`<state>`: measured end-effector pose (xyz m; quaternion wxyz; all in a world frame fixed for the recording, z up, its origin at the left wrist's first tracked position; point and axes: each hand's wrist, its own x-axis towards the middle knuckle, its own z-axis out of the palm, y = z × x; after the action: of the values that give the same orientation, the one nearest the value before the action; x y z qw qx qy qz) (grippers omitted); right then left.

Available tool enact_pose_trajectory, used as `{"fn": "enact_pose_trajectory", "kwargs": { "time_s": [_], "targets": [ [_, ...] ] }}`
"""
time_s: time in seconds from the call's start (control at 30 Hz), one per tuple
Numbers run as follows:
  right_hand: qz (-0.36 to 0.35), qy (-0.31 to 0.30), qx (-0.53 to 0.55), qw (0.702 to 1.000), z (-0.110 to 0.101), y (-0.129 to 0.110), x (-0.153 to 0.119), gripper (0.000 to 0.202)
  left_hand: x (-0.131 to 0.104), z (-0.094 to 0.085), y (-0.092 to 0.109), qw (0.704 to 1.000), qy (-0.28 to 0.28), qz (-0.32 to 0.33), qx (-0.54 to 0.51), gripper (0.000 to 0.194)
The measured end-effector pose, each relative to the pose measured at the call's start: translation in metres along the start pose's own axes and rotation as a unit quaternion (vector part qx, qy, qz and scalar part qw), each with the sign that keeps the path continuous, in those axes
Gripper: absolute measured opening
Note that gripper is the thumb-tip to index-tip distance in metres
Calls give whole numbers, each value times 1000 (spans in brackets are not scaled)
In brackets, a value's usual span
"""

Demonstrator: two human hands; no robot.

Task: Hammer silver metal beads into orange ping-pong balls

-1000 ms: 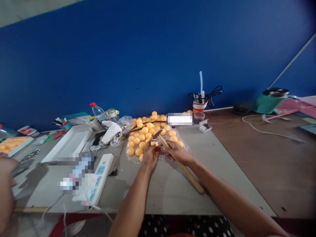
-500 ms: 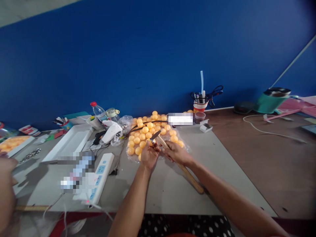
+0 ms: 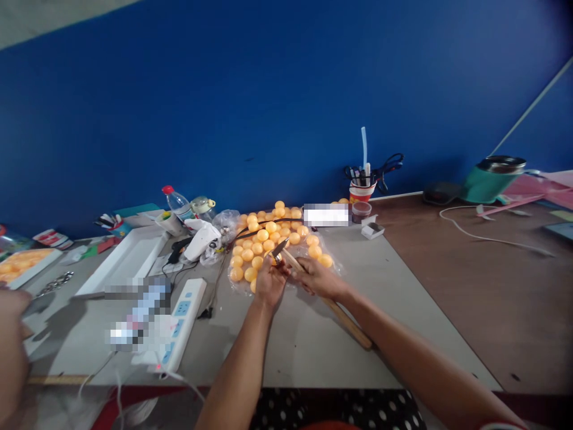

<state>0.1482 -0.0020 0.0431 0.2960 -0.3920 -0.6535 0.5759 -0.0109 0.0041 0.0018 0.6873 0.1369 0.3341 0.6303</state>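
Note:
My right hand (image 3: 316, 276) is closed round the wooden handle of a hammer (image 3: 347, 325). The handle slants down to the right under my wrist. Its dark, pointed metal head (image 3: 280, 246) is just above the fingertips of my left hand (image 3: 271, 283). Those fingers are pinched round a small shiny piece (image 3: 277, 259), too small and partly covered to name. Both hands are close together at the near edge of a clear plastic bag of orange balls (image 3: 250, 274). A black strap or cable (image 3: 250, 227) lies across the balls.
At left are a power strip (image 3: 182, 319), a white tray (image 3: 101, 272), a white hot-air tool (image 3: 203, 239) and a bottle (image 3: 178, 203). Another person's blurred arm (image 3: 11, 346) reaches in. Behind stands a cup of pens (image 3: 362, 192); a small open box (image 3: 372, 229) sits nearby.
The hammer head has come down slightly towards the piece in my left hand. The rest of the view has shifted only a little.

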Motion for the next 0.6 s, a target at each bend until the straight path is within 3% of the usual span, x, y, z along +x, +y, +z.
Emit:
{"fn": "enact_pose_trajectory", "kwargs": {
  "time_s": [0.13,0.3,0.47,0.6],
  "targets": [
    [-22,3,57,998,-3,2,1,18,0,0,0,1000,-13,-1,-1,22],
    [17,2,23,1000,-3,4,3,14,0,0,0,1000,3,-3,9,24],
    [-7,5,44,999,-2,0,0,15,0,0,0,1000,-26,0,-1,24],
    [28,10,2,1000,0,-2,1,13,-1,1,0,1000,5,-7,4,27]
  ]
}}
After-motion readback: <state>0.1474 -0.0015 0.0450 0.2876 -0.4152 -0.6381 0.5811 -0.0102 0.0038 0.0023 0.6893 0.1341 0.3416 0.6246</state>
